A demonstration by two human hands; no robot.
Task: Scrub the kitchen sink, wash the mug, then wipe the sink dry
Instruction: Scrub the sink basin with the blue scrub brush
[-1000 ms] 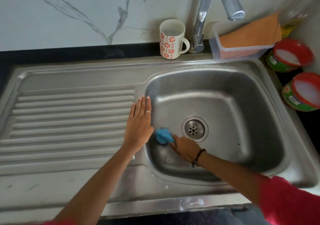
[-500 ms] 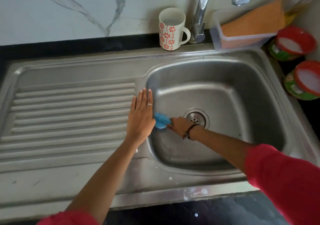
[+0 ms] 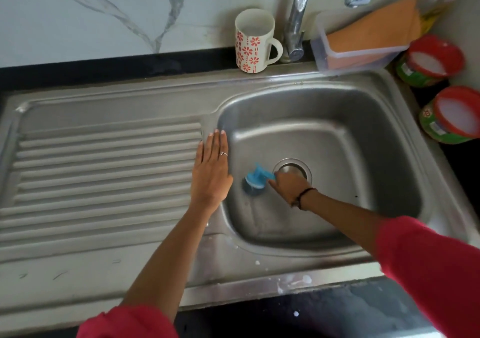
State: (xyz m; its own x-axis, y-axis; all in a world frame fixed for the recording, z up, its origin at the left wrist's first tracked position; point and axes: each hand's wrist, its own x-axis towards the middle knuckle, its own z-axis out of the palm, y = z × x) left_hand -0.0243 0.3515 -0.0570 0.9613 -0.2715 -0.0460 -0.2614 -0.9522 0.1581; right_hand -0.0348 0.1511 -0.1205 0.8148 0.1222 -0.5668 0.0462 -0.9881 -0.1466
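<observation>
My right hand [image 3: 289,185] grips the handle of a blue scrub brush [image 3: 255,180], whose head presses on the left floor of the steel sink basin [image 3: 363,161], just left of the drain [image 3: 294,168]. The hand partly covers the drain. My left hand [image 3: 211,175] lies flat, fingers together and pointing away, on the rim between the ribbed drainboard [image 3: 104,171] and the basin. A white mug with red flowers [image 3: 253,41] stands upright on the back ledge, left of the tap [image 3: 298,15].
A clear plastic box holding an orange cloth [image 3: 368,38] sits right of the tap. Two red-rimmed green tubs of white powder [image 3: 428,62] [image 3: 452,115] stand on the dark counter at far right. White splashes mark the sink's front edge [image 3: 293,281].
The brush and my right hand slid away from the left wall toward the drain, and the brush head now shows from the side. My left hand stayed on the rim.
</observation>
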